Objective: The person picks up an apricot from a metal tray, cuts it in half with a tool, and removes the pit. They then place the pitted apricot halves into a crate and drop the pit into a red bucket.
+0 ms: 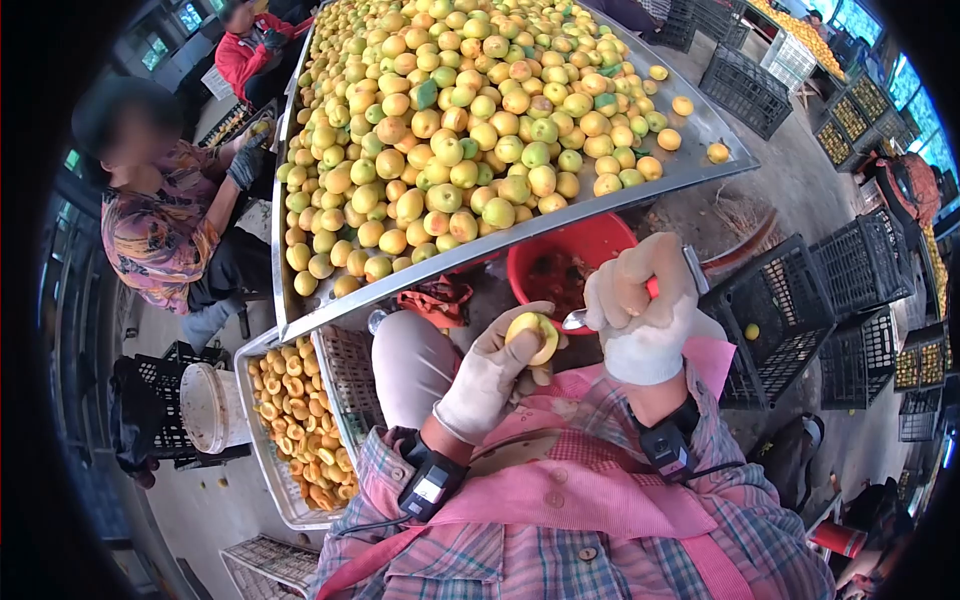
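Observation:
My left hand [497, 372], in a pale work glove, is closed around a yellow apricot [533, 338]. The fruit's cut-looking face turns toward my right hand [640, 310], also gloved. That hand grips a small red-handled tool [574, 320] whose shiny, rounded metal tip points at the apricot, close beside it. Most of the tool is hidden by my fingers. Just beyond both hands stands a red basin [520, 262] with dark reddish bits in the bottom. Halved apricots [300, 420] fill a white crate [262, 462] by my left side.
A metal-rimmed table [500, 243] heaped with whole apricots [450, 120] stretches ahead. A person [160, 215] wearing dark gloves sits at its left side, another in a red jacket [245, 55] farther back. Black crates [775, 315] stand at the right; a white bucket [205, 405] at the left.

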Demonstrator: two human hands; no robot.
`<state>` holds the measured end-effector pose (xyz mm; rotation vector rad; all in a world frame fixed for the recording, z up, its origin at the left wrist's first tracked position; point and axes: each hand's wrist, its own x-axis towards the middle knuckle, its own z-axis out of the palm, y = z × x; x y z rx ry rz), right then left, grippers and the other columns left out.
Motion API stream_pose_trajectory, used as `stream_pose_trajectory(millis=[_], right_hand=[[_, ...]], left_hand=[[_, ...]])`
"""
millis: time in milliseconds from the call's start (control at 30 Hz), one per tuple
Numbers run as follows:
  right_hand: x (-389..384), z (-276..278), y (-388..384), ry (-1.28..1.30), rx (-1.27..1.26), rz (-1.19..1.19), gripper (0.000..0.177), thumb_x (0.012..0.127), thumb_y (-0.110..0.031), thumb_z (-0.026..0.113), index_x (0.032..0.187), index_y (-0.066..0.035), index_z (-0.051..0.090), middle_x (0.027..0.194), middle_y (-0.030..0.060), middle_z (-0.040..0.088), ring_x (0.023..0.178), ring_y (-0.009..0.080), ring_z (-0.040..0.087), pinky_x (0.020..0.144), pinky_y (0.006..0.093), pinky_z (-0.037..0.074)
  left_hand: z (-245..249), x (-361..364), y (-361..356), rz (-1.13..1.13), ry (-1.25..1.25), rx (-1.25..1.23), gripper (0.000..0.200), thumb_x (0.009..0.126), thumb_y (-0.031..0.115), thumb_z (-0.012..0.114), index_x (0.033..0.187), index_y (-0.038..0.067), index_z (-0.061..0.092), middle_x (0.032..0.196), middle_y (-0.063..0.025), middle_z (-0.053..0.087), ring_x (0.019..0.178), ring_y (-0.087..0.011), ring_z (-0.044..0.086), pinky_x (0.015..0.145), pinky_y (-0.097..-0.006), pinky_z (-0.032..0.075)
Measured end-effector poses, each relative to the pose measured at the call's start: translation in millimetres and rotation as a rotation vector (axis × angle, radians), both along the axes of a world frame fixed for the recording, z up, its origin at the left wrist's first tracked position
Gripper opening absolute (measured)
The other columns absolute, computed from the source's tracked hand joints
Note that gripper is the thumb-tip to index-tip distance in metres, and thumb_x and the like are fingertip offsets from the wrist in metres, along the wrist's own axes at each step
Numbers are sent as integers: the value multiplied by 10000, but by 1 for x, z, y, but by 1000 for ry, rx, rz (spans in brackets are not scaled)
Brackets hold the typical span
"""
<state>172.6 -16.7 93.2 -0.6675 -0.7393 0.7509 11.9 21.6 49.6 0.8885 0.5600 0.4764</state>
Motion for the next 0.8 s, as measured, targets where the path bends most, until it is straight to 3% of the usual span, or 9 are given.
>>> stream_pose_trajectory(millis=[67, 133, 200, 267, 467, 567, 633, 767, 800], right_hand=[[0, 4, -2, -65, 12, 5, 303, 983, -220, 433, 702, -119, 380, 526, -47, 305, 407, 100, 306, 417, 281, 339], [-2, 7, -3, -444, -11, -97, 292, 985, -207, 440, 713, -104, 411, 519, -33, 337, 404, 124, 331, 419, 300, 358], [-7, 10, -3, -340, -34, -20, 317, 990, -208, 442, 695, -93, 428, 511, -20, 371, 405, 144, 361, 424, 315, 378], [-10, 5, -1, 59, 71, 262, 371, 1004, -230, 426, 657, -98, 424, 497, -17, 374, 409, 146, 375, 430, 316, 385], [-17, 7, -10, -111, -66, 183, 392, 978, -229, 487, 617, -80, 450, 472, -5, 396, 397, 146, 381, 440, 315, 385], [-13, 3, -12, -152, -110, 234, 385, 957, -225, 519, 610, -69, 461, 480, 12, 421, 409, 159, 403, 439, 314, 377], [-6, -3, -12, -260, -87, 342, 118, 839, -98, 592, 743, -31, 577, 653, 26, 596, 558, 103, 544, 514, 232, 389], [-11, -7, -13, -303, -78, 330, 73, 806, -81, 600, 747, -39, 588, 640, 6, 572, 580, 101, 560, 533, 226, 404], [-14, -5, -14, -268, -106, 351, 124, 837, -89, 582, 724, -38, 573, 612, -1, 539, 555, 101, 535, 525, 228, 396]], left_hand=[[3, -4, 4, 4, 72, 38, 521, 989, 503, 450, 1290, 81, 503, 735, 4, 571, 537, -26, 446, 458, -160, 311], [12, -5, 3, -20, 177, 65, 611, 986, 600, 326, 1189, 75, 562, 704, 12, 532, 519, -41, 423, 452, -178, 308], [8, -6, 2, -20, 329, 251, 687, 964, 665, 255, 1084, 81, 595, 664, 22, 494, 509, -56, 423, 448, -201, 312], [8, -5, 1, 3, 369, 236, 730, 943, 705, 218, 992, 87, 604, 638, 23, 484, 497, -66, 417, 447, -217, 319], [12, -4, 2, -26, 444, 357, 793, 941, 710, 191, 1057, 63, 633, 689, 0, 560, 570, -90, 513, 496, -220, 395], [0, -4, 7, -24, 309, 17, 589, 1011, 516, 359, 1212, 2, 566, 786, -77, 623, 677, -173, 600, 596, -283, 489], [-15, -10, 9, -15, 353, 1044, 445, 976, 189, 515, 1340, -53, 435, 923, -178, 637, 779, -289, 628, 706, -370, 526], [-45, -15, 15, -222, 442, 793, 603, 861, -21, 550, 1412, -79, 312, 1035, -250, 607, 828, -379, 621, 750, -418, 525], [-40, -15, 13, -145, 421, 1132, 590, 863, -18, 545, 1407, -78, 324, 1042, -251, 602, 837, -385, 615, 747, -417, 526]])
